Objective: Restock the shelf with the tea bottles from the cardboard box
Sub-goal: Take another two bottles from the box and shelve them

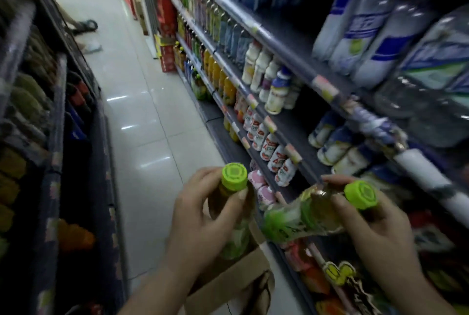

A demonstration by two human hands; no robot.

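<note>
My left hand [203, 215] grips an upright tea bottle [234, 210] with a lime-green cap and amber liquid, held above the cardboard box [228, 286] at the bottom centre. My right hand [375, 228] grips a second tea bottle [312, 215], tilted almost flat with its green cap pointing right, close to the front of the shelf [286, 137] on the right. Both bottles carry green labels. The inside of the box is hidden behind my left arm.
Shelves of drinks run along the right: large water bottles [380, 30] on top, white yoghurt drinks [269, 142] in the middle, colourful packs lower down. A dark rack [50, 137] of goods lines the left. A tiled aisle [142, 111] lies between them, with something lying on it far back.
</note>
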